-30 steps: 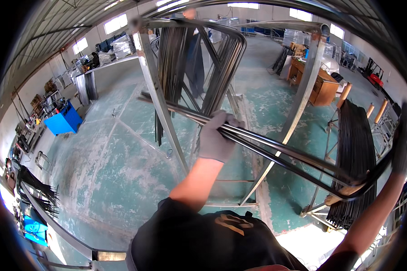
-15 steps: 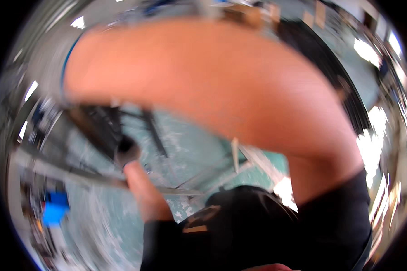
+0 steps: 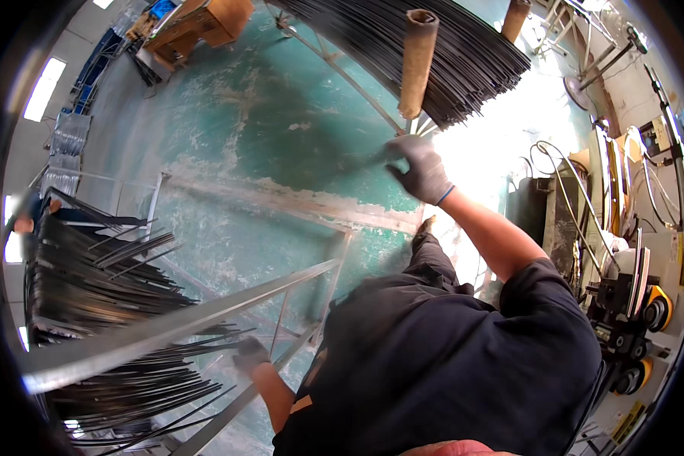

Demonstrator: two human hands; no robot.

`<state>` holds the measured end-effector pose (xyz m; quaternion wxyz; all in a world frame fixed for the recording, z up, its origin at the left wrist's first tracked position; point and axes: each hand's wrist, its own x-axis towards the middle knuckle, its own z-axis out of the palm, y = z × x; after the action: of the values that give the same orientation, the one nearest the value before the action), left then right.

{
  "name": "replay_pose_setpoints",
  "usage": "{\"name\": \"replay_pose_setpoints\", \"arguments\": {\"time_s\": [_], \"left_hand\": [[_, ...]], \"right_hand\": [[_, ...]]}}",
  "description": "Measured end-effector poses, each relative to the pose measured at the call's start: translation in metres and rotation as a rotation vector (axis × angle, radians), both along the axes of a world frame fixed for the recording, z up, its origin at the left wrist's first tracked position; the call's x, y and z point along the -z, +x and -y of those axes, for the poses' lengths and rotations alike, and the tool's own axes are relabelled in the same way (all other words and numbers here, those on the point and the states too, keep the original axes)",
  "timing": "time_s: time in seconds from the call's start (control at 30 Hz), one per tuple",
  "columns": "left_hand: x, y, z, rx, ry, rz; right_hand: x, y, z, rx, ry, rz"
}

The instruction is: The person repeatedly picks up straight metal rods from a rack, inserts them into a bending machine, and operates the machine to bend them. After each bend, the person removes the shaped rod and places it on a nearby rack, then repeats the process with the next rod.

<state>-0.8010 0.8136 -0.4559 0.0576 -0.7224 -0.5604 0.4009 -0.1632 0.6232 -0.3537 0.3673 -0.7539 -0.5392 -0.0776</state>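
Reaching: the right hand [image 3: 419,169], in a grey glove, is stretched out toward the near ends of the dark rod bundle [image 3: 433,53] on the upper rack.
Right-hand state: fingers curled, seemingly pinched on a thin rod end that blurs against the floor; whether it truly grips one I cannot tell.
Key relation: the bundle lies up and ahead of the right hand, its long axis running from upper left down to lower right, its cut ends fanning out just above the hand.
Nearer hand: the right, by far; the left is well apart, low in the picture.
Left hand [image 3: 249,354]: gloved, closed around the slanted metal frame bar [image 3: 228,300] beside the second heap.
In the way: a rusty brown upright post [image 3: 419,61] stands in front of the bundle, just above the hand; a second post [image 3: 515,17] is further right.
Around: a heap of dark rods [image 3: 91,281] at left, green worn floor [image 3: 266,129], wire-bending machine [image 3: 623,266] at right, wooden crate [image 3: 197,23] far off.
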Motion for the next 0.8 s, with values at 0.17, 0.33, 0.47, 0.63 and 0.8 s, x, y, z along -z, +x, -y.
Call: {"name": "replay_pose_setpoints", "arguments": {"time_s": [0.17,0.33,0.47,0.63,0.8], "left_hand": [[0.055,0.155,0.099,-0.075,0.149,0.676],[0.016,0.401,0.085,-1.382,-0.788,2.113],[-0.100,0.553,0.078,-0.981,-0.483,2.014],[-0.105,0.640,0.062,-0.865,-0.505,1.863],[-0.075,0.729,0.051,-0.859,-0.710,1.637]], "right_hand": [[0.094,0.177,0.054,0.588,-0.331,-0.198],[0.100,0.293,0.036,0.728,-0.557,-0.217],[0.108,0.346,0.006,0.784,-0.665,-0.231],[0.096,0.354,-0.030,0.808,-0.801,-0.213],[0.129,0.371,-0.037,0.738,-0.711,-0.232]]}}
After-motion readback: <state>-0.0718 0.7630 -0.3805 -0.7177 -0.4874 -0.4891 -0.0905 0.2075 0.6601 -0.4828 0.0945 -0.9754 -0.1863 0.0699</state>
